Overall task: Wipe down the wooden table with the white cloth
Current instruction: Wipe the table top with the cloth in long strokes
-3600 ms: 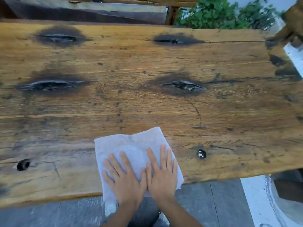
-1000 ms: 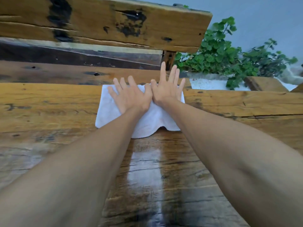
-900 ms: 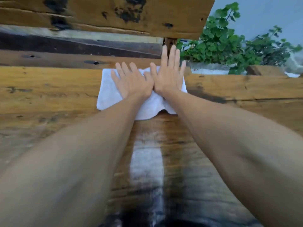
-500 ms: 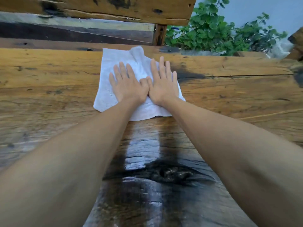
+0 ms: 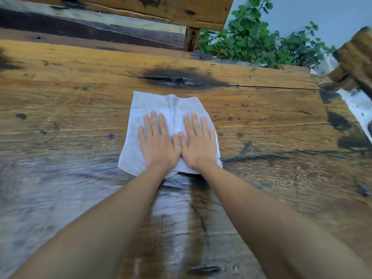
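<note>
The white cloth [image 5: 167, 105] lies flat on the rough wooden table [image 5: 271, 109], a little beyond its middle. My left hand [image 5: 158, 146] and my right hand [image 5: 198, 144] press palm-down on the cloth's near half, side by side with the thumbs touching and the fingers straight. Both forearms stretch out from the bottom of the view. The cloth's far half shows bare in front of my fingertips. A dark, shiny wet streak [image 5: 181, 214] runs on the wood from the cloth back toward me.
A black burnt knot [image 5: 181, 79] marks the plank just beyond the cloth. A wooden bench back [image 5: 161, 9] rises behind the table's far edge, with green plants [image 5: 251, 41] to its right. A wooden piece [image 5: 356, 59] sits at the right edge.
Both hands have drawn the cloth back from the table's far edge toward me, past the black knot. The wet streak now lies under my arms.
</note>
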Available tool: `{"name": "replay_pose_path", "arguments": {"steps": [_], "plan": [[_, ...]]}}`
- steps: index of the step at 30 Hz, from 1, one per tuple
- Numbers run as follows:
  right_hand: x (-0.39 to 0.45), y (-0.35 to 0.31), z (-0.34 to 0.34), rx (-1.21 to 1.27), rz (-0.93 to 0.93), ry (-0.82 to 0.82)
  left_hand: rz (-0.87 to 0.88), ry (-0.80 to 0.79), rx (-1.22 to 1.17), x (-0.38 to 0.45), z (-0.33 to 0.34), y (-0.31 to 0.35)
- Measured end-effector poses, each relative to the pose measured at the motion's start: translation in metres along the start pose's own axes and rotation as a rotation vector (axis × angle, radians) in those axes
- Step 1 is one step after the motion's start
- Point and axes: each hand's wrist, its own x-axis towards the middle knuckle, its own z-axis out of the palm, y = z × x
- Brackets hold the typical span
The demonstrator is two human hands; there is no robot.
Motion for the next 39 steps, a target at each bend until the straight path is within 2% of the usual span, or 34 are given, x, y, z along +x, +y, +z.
{"name": "replay_pose_path", "arguments": {"steps": [7,15,22,26,30,34,37,39], "plan": [[-0.116,0.022,-0.001,0.034,0.053,-0.082,0.008,-0.078,0.002,-0.115,0.009,0.004],[-0.27,0.056,-0.007,0.042,0.022,-0.159,-0.006,-0.078,-0.035,-0.275,0.013,0.021],[-0.404,0.095,-0.007,0.051,0.022,-0.158,-0.035,-0.107,-0.053,-0.409,0.017,0.05],[-0.475,0.109,-0.01,0.045,0.107,-0.114,-0.012,-0.149,-0.05,-0.465,0.016,0.062],[-0.508,0.108,-0.015,0.013,0.201,-0.14,0.027,-0.2,-0.03,-0.491,0.011,0.07],[-0.496,0.101,-0.028,0.049,0.256,-0.175,0.065,-0.229,-0.072,-0.48,-0.002,0.059],[-0.47,0.101,-0.035,0.126,0.186,-0.119,0.103,-0.214,-0.159,-0.451,-0.007,0.046],[-0.455,0.1,-0.031,0.161,0.134,-0.17,0.13,-0.257,-0.146,-0.433,-0.004,0.045]]}}
